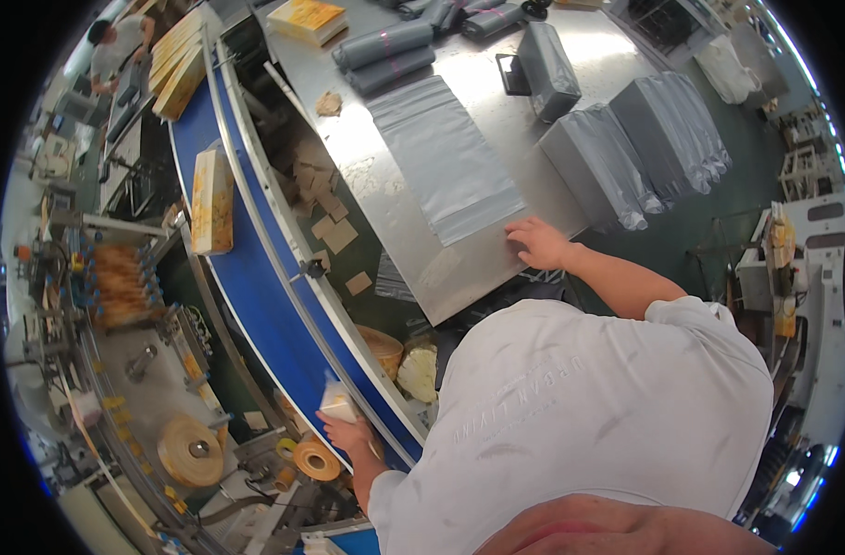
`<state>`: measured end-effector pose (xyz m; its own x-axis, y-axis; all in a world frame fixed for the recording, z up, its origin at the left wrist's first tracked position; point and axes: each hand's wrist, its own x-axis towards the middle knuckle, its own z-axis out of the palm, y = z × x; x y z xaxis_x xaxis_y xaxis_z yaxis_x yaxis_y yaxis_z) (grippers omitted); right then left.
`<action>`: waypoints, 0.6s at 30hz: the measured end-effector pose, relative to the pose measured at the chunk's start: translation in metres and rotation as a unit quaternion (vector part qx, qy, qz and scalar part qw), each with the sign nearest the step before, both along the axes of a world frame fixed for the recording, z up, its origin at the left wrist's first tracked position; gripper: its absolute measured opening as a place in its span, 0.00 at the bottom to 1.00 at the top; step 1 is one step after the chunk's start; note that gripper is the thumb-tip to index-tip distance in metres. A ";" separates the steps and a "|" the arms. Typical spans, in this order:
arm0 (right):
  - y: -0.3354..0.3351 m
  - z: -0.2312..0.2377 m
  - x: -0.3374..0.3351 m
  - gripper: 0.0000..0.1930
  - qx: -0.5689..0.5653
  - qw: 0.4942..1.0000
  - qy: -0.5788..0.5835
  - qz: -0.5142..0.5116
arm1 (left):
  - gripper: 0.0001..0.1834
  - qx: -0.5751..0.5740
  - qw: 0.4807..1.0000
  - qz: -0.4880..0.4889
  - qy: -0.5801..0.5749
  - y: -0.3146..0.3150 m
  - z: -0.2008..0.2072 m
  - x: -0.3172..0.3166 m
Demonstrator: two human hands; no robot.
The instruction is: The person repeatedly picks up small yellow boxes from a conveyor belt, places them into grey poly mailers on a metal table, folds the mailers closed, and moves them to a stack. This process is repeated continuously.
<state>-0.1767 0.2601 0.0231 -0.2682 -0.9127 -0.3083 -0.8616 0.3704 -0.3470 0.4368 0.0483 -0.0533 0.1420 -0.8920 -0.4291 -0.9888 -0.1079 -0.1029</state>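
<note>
At the near end of the blue conveyor belt (256, 296), my left hand (345, 431) is closed round a white and yellow pack (337, 402). Part of that pack is hidden behind the fingers. My right hand (536, 242) rests at the edge of the metal table (422, 268), fingers apart and holding nothing. Just beyond its fingertips, a flat grey plastic mailing bag (446, 157) lies on the tabletop. Another yellow and white pack (212, 202) rides farther up the belt.
Grey wrapped bundles (594, 162) stand at the table's right side, beside an upright grey parcel (547, 69). Rolled grey bags (385, 55) lie at the back. A machine with a tape roll (191, 450) stands left. A person (122, 51) works at far left.
</note>
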 end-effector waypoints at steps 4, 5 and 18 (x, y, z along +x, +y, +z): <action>0.008 -0.005 -0.019 0.24 -0.014 0.996 -0.080 -0.048 | 0.67 -0.196 0.971 0.044 0.132 -0.087 0.066 -0.047; 0.002 -0.004 -0.026 0.25 -0.020 0.994 -0.087 -0.067 | 0.66 -0.245 0.948 0.031 0.199 -0.106 0.084 -0.050; -0.037 -0.047 -0.063 0.43 -0.217 0.971 -0.036 -0.089 | 0.61 0.107 0.822 -0.139 0.542 -0.067 0.083 -0.432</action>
